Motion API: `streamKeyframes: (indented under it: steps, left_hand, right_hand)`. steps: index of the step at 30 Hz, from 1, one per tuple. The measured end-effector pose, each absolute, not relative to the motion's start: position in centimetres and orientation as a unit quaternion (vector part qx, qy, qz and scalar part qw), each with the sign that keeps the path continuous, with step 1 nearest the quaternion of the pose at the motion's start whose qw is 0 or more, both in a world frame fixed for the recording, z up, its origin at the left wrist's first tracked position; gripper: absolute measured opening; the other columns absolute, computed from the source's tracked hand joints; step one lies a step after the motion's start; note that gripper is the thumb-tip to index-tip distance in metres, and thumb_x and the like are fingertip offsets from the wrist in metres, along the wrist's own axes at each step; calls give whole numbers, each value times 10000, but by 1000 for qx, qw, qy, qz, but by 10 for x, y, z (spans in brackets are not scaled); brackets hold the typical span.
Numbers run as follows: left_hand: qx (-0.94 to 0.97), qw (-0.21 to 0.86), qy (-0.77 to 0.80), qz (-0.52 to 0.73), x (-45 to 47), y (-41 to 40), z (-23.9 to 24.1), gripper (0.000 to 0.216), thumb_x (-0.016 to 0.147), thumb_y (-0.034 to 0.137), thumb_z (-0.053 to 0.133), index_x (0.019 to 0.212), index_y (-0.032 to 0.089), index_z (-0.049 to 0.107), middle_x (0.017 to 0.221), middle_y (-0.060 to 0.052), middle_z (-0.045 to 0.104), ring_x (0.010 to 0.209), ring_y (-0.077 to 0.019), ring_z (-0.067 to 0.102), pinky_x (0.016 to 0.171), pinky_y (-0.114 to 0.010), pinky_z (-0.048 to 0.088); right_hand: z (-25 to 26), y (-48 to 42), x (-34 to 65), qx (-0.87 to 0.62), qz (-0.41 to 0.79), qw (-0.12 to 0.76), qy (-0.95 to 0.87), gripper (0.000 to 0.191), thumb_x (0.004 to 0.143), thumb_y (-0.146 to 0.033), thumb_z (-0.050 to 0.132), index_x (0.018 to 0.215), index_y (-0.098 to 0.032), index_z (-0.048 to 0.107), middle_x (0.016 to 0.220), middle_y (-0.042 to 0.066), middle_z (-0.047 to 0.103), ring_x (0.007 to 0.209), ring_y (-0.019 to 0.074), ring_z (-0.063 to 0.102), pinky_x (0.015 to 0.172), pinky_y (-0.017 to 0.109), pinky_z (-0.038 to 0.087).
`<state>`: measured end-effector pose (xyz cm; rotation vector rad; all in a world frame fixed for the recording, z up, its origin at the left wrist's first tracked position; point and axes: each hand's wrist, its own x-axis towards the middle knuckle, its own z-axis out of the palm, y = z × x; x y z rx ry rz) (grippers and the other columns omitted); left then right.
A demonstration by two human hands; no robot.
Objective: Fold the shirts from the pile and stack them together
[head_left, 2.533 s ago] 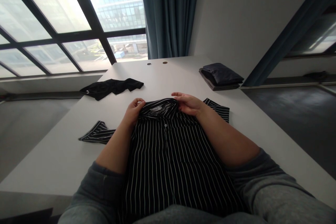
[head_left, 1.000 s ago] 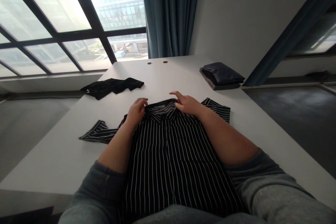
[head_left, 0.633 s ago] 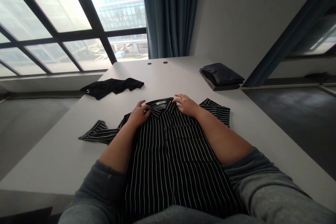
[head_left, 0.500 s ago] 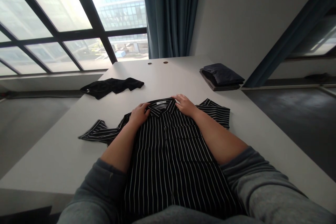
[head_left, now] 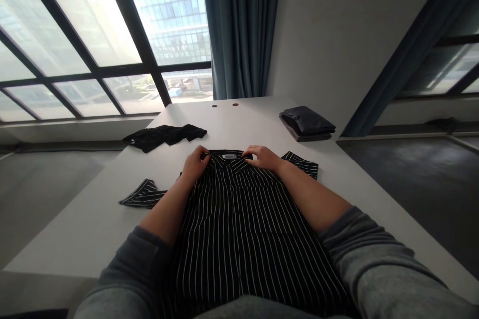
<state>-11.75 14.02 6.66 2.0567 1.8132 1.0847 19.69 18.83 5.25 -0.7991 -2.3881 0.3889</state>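
Head view: the black striped shirt (head_left: pixel 239 229) lies spread on the white worktop (head_left: pixel 90 239), its hem out of sight against our body. The grip of our left hand (head_left: pixel 195 163) pinches one side of the collar (head_left: pixel 241 165); that of our right hand (head_left: pixel 263 157) is narrow, holding the other side. We judge that an uneven pull between them could skew the collar or crease the front, because the cloth looks thin and loose, and our forearms, crossing the shoulders, could drag the sleeves askew. The shirt shows fine white stripes, a pale label (head_left: pixel 229 156) inside the neck and slight ripples below it, with both sleeves jutting outward past our arms
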Motion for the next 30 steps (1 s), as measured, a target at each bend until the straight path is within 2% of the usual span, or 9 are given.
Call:
streamKeyframes:
  steps: [4, 8, 13, 16, 18, 20, 24, 27, 30]
  left_hand:
    - [709, 116, 584, 378, -126, 136, 107, 465, 857, 270, 700, 1309, 283, 592, 1086, -28, 746, 900, -213, 699, 869, -372, 540]
    - [722, 126, 579, 357, -131, 131, 152, 549, 817, 304, 756, 1348, 270, 622, 1043, -37, 749, 912, -220, 711, 867, -371, 556]
    - [721, 84, 593, 349, -124, 116, 219, 339, 842, 351, 737, 1164, 245, 727, 924, -47, 753, 868, -236, 711, 852, -388, 561]
    - [717, 62, 589, 367, -118, 110, 254, 220, 881, 343, 689, 1067, 228, 709, 902, -43, 742, 830, -227, 701, 829, -382, 560]
    - [711, 33, 584, 390, -115, 110, 271, 180, 901, 322, 660, 1052, 224, 671, 937, -41, 733, 853, -220, 691, 841, -374, 556]
    - [700, 27, 580, 416, -112, 113, 282, 161, 921, 315, 632, 1057, 228, 635, 944, -32, 719, 853, -209, 679, 831, -362, 557]
    - [669, 87, 568, 471, -106, 117, 291, 196, 973, 362, 574, 1121, 234, 585, 900, -28, 707, 795, -194, 680, 755, -340, 570]
    - [674, 73, 552, 486, -105, 115, 293, 257, 975, 413, 598, 1138, 215, 594, 981, -68, 735, 860, -215, 706, 791, -359, 579]
    - [710, -10, 552, 437, -107, 113, 294, 297, 950, 440, 658, 1127, 203, 636, 1052, -97, 746, 971, -256, 711, 890, -405, 568]
  right_hand:
    - [102, 177, 202, -272, 120, 254, -920, 171, 826, -211, 733, 991, -198, 773, 1012, 55, 747, 935, 199, 691, 907, 329, 518]
    - [157, 166, 204, -347, 133, 286, -883, 120, 800, -247, 739, 898, -177, 744, 857, 25, 717, 795, 167, 642, 765, 279, 481]
    - [237, 148, 208, -383, 174, 313, -852, 486, 771, -330, 788, 1234, -203, 716, 943, 30, 727, 832, 186, 655, 777, 300, 488]
    - [279, 142, 209, -412, 182, 278, -848, 336, 788, -400, 791, 1050, -191, 757, 867, 29, 721, 803, 194, 657, 770, 314, 495]
    - [299, 140, 208, -415, 180, 278, -847, 286, 831, -451, 759, 937, -187, 721, 835, 26, 704, 777, 186, 646, 738, 305, 491]
    - [312, 139, 206, -404, 177, 318, -839, 288, 888, -470, 700, 958, -193, 668, 847, 22, 687, 759, 173, 628, 704, 289, 485]
    - [318, 137, 201, -400, 120, 381, -825, 270, 961, -456, 595, 1046, -201, 600, 890, 15, 664, 792, 174, 610, 716, 280, 489]
    - [317, 138, 201, -449, 33, 370, -813, 304, 991, -460, 554, 1127, -191, 593, 954, 40, 682, 875, 207, 623, 782, 301, 495]
    - [314, 143, 203, -510, -32, 307, -803, 366, 1005, -467, 561, 1197, -159, 601, 1029, 108, 708, 947, 258, 647, 846, 329, 491]
